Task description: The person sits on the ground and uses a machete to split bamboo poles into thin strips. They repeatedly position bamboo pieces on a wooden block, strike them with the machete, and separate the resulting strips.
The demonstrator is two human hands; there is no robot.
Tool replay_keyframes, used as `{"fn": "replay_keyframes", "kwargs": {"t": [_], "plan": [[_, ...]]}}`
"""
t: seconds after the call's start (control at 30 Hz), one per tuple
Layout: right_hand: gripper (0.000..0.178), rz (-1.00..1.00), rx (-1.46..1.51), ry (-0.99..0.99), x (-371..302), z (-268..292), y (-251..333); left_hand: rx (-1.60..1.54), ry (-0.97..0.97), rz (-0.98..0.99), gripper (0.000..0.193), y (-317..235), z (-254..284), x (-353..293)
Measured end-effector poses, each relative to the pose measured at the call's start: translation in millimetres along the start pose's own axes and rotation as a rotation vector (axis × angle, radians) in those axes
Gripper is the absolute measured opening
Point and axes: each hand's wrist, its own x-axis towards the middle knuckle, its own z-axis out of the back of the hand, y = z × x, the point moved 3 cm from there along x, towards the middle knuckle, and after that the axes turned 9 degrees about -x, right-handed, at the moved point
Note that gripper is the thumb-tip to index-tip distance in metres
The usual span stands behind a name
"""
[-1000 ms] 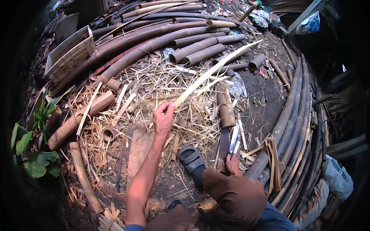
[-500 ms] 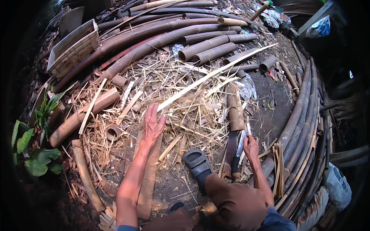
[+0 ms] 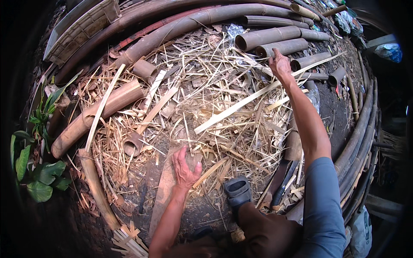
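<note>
My right hand [image 3: 280, 66] is stretched far out, its index finger extended over a cut bamboo tube [image 3: 285, 46]; I see nothing held in it. Below that forearm passes a long pale bamboo strip [image 3: 234, 115], lying across the heap of shavings [image 3: 223, 96]. My left hand [image 3: 186, 168] hovers low with fingers apart, over the end of a flat wooden board [image 3: 165, 189]. To the right of my sandalled foot [image 3: 238, 191] lie a black-handled knife [image 3: 280, 193] and a dark blade [image 3: 275, 178], near a short bamboo piece [image 3: 293, 145].
A thick bamboo section [image 3: 99, 116] and a pale strip [image 3: 104, 105] lie left, by a leafy plant [image 3: 41, 172]. A plastic crate [image 3: 81, 32] stands far left. Long bamboo poles [image 3: 206, 17] run along the back, and more poles [image 3: 359, 133] curve down the right.
My right hand has moved from beside the knife, up and away to the bamboo tubes. My left hand has drawn back closer to me, away from the long strip's end. The view has shifted.
</note>
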Motion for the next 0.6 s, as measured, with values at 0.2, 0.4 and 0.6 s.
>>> {"fn": "replay_keyframes", "kwargs": {"t": [0.2,0.4,0.6], "plan": [[0.055,-0.010,-0.022,0.024,40.6,-61.6,-9.2,0.057,0.072,0.035,0.066,1.1,3.2,2.0],[0.056,-0.221,0.034,-0.198,27.4,-12.0,-58.2,-0.027,0.087,0.031,0.063,-3.8,0.7,7.5],[0.044,-0.094,0.974,-0.248,-30.1,168.0,-103.2,0.012,0.018,0.012,0.052,-0.3,4.0,-1.8]]}}
